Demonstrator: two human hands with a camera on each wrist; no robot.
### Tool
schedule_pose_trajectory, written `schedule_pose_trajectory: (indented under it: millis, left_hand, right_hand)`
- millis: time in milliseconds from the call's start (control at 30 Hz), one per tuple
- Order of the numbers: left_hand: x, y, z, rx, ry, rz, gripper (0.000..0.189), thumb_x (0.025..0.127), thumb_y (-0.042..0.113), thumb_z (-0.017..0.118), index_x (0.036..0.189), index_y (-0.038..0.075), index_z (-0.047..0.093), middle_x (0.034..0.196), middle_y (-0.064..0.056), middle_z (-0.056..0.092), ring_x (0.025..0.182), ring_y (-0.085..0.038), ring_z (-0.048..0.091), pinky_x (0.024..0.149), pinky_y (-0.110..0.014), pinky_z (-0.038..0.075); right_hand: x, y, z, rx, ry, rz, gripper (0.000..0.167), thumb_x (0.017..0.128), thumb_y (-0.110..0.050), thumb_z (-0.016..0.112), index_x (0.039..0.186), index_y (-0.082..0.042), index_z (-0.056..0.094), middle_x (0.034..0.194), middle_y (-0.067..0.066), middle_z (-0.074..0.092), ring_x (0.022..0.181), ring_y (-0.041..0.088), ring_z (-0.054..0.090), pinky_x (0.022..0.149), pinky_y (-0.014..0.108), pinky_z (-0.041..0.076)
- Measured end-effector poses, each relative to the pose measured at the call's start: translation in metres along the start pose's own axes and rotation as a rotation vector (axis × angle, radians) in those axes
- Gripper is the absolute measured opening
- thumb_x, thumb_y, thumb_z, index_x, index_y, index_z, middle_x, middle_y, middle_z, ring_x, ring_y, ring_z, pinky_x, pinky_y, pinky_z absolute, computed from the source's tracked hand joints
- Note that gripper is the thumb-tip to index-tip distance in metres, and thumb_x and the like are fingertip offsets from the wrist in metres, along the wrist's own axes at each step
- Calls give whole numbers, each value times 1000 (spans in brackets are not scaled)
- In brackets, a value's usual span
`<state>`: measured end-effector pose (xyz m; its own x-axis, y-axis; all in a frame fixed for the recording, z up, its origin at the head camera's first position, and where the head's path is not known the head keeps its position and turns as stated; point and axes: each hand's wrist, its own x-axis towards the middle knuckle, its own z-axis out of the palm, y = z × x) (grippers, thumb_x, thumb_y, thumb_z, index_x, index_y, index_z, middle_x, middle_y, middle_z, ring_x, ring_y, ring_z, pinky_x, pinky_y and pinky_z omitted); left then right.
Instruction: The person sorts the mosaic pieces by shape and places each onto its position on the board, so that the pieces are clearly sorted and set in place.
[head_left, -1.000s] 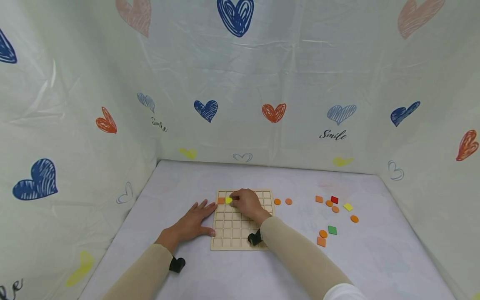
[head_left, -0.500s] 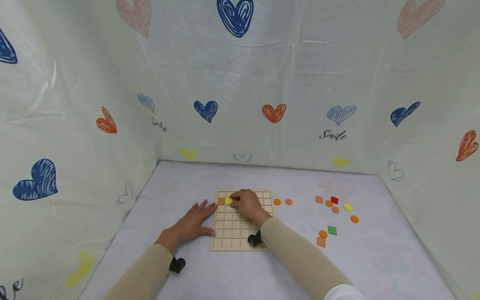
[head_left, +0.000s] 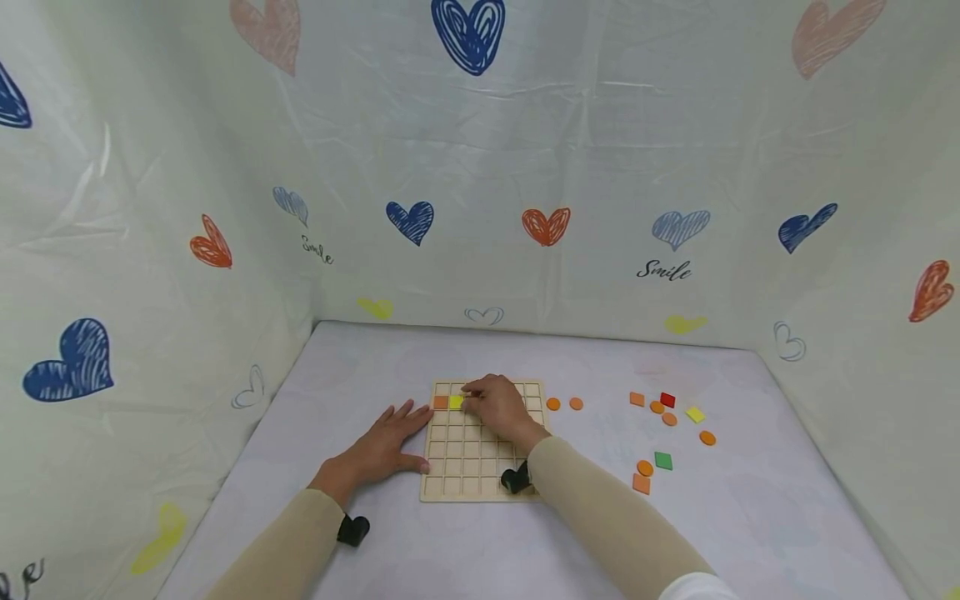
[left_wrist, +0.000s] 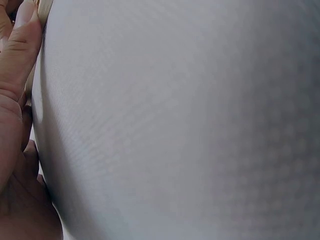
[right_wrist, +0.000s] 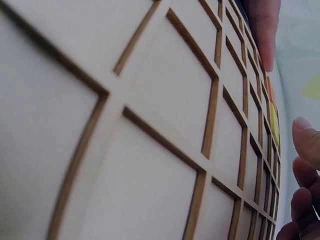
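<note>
A wooden grid board [head_left: 461,467] lies on the table. In its second row from the back sit an orange square tile [head_left: 441,402] and, to its right, a yellow square tile [head_left: 456,402]. My left hand [head_left: 378,446] rests at the board's left edge, fingers spread and thumb over the near part of that edge. Over the back of the board is my right hand [head_left: 498,408], its thumb and bent fingers just right of the yellow tile. The right wrist view shows a gap between its thumb [right_wrist: 305,137] and the yellow tile, with nothing visible between the fingers.
Two orange discs [head_left: 564,404] lie beside the board's right edge. Farther right are scattered several orange discs, a red square [head_left: 667,400], a yellow square [head_left: 695,414], a green square [head_left: 663,461] and orange squares [head_left: 641,484]. A heart-printed curtain surrounds the table.
My right hand has lifted slightly and shifted a little right, away from the yellow tile. The left hand and the tiles stay where they were.
</note>
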<state>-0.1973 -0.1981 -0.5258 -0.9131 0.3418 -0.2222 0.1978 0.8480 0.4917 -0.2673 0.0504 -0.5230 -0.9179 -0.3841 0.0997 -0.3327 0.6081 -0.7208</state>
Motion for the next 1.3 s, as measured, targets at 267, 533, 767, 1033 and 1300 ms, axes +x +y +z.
schedule_pose_trajectory:
  millis: [267,533,767,1033,1300]
  left_hand:
    - [1,1,1,-2,0,-16,103,82,53,85,166,19,36,173,-2,33,165,-31,12,135,-57,9]
    - [-2,1,0,-19,1,-8,103,82,50,86,166,19,36,173,-2,34,165,-33,12,134,-57,9]
    - [-2,1,-1,-47,13,-17,104,81,49,88,166,19,36,173,-4,33,165,-35,11,133,-62,9]
    - [-1,1,-2,8,9,-4,103,83,51,85,166,18,35,173,-4,34,165,-34,11,134,-58,0]
    - [-2,3,-4,-1,-12,-11,103,84,51,85,167,19,34,173,-4,32,165,-34,9,134,-59,-1]
  right_hand:
    - [-11,-1,-17,70,29,51,30,100,-23,74,129,-15,77,105,0,72,87,16,56,73,31,51]
    - [-28,0,-41,110,79,47,30,99,-22,76,127,-13,77,100,-4,71,88,16,54,74,29,48]
    - [-49,4,-69,134,118,54,27,98,-21,77,125,-15,79,100,-5,72,94,17,58,78,30,51]
    - [-83,26,-108,127,167,86,31,99,-23,76,127,-9,77,102,0,72,94,19,58,74,29,51]
    - [-124,53,-152,68,234,152,31,99,-25,76,128,-13,78,106,1,74,97,18,58,77,26,50]
